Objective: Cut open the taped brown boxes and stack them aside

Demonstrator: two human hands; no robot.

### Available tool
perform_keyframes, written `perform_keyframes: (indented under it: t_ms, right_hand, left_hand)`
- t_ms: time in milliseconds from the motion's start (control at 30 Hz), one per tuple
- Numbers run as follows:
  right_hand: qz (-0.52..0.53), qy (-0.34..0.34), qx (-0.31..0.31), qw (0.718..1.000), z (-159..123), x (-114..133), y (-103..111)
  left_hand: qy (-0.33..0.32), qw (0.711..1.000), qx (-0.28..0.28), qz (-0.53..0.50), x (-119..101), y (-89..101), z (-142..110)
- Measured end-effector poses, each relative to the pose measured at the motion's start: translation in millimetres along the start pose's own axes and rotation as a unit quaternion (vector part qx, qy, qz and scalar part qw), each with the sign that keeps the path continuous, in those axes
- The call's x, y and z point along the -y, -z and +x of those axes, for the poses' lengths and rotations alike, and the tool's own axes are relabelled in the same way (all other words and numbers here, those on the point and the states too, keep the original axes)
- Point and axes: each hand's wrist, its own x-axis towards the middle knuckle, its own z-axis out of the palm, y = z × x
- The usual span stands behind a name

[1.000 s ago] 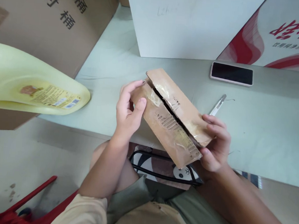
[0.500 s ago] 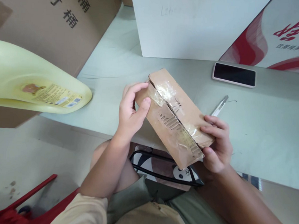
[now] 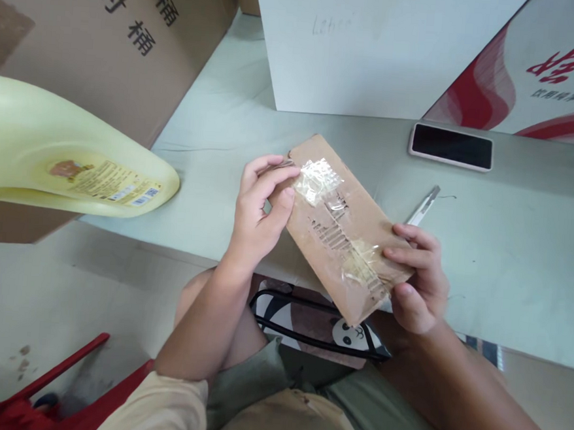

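Note:
A small brown cardboard box [image 3: 337, 235] is held slantwise over the table's near edge, with clear tape and torn patches along the seam of its top flaps. My left hand [image 3: 263, 203] grips its far left corner, thumb on the near flap and fingers at the end. On the right end, my right hand [image 3: 421, 270] is closed around the corner, fingers on top and thumb at the near side. Just beyond that hand lies a utility knife [image 3: 422, 206] on the table. The underside of the box is hidden.
A phone [image 3: 451, 146] lies near a white and red carton [image 3: 542, 75] at the back. On the left are a large yellow bottle [image 3: 75, 154] and a big brown carton [image 3: 129, 79]. A panda-printed item with a black frame [image 3: 318, 325] is below the table edge.
The gap between the two top flaps has narrowed, and they now lie nearly level. My left fingers have shifted slightly to the right over the box's end.

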Motion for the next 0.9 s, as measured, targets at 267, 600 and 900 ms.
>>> perform_keyframes:
  t_ms: [267,600,900]
  right_hand:
    - [0.030,0.012,0.002,0.999,2,-1,-2]
    - [0.026,0.006,0.006,1.000,0,-3,-1]
    - [0.065,0.006,0.033,0.997,9,2,0]
  left_hand:
    - [0.001,1.000,0.018,0.017,1,5.9,2]
    - [-0.004,1.000,0.006,-0.017,-1,0.6,-2]
    - [-0.023,1.000,0.012,-0.009,4,-4.3,-5]
